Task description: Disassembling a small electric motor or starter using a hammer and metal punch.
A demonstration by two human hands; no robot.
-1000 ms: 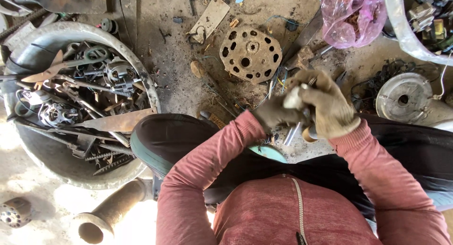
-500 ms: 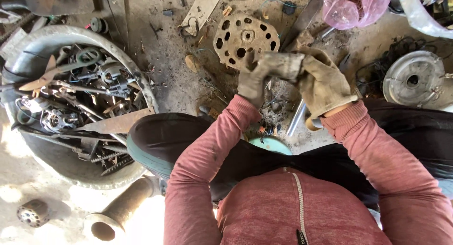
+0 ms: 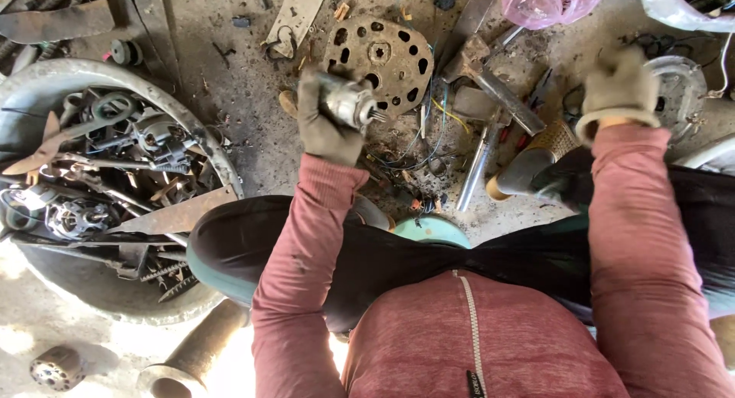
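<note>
Small metal motor (image 3: 354, 103) gripped in gloved left hand (image 3: 325, 122) beside rusty holed disc (image 3: 380, 58), gloved right hand (image 3: 619, 88) raised, blurred, grip unclear, scrap tub (image 3: 115, 183) at left.

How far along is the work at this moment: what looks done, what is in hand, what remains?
Done: a tub already holds many metal scraps. In hand: the gloved left hand grips a small silver motor part; the gloved right hand looks empty, raised above a round metal housing. Left: a perforated disc, wires and rods lie loose on the ground.
</note>
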